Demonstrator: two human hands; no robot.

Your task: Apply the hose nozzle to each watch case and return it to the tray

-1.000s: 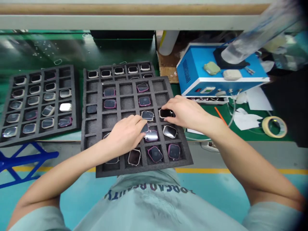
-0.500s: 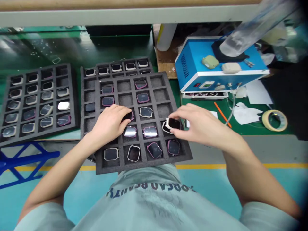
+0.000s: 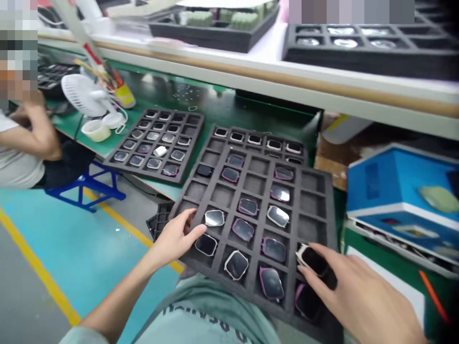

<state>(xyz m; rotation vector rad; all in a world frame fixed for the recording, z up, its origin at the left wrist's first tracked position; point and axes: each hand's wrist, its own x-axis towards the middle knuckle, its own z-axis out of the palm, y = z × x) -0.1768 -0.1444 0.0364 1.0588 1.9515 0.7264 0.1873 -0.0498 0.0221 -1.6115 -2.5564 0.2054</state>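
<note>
"Pale-framed watch (image 3: 311, 260), dark face showing: your right hand (image 3: 358, 291) has it pinched between thumb and fingers."

"Where are you holding it?"

"At the right-hand column of the front tray (image 3: 294, 210), second row from your lap, just beyond a purple-framed watch (image 3: 304, 301) in the near corner. Whether it sits in the compartment or above it, I cannot tell you."

"And your left hand (image 3: 179, 240)?"

"At that tray's left rim, thumb and forefinger apart, the thumb just beside a silver-framed watch (image 3: 215, 218). I cannot tell whether you clasp the rim."

"What lies around you?"

"Your front tray overlaps a back tray (image 3: 195, 192). A left tray (image 3: 192, 152) of watches rests on the desk (image 3: 394, 264)."

"Farther left?"

"A white fan (image 3: 84, 95) near a cream ring (image 3: 96, 131), then a person (image 3: 27, 148) with a blue stool (image 3: 86, 186) below."

"And to your right?"

"A blue machine (image 3: 405, 181), with an orange stick (image 3: 433, 296) lying nearer you. Above the desk runs a shelf (image 3: 143, 53) carrying more trays."
</note>
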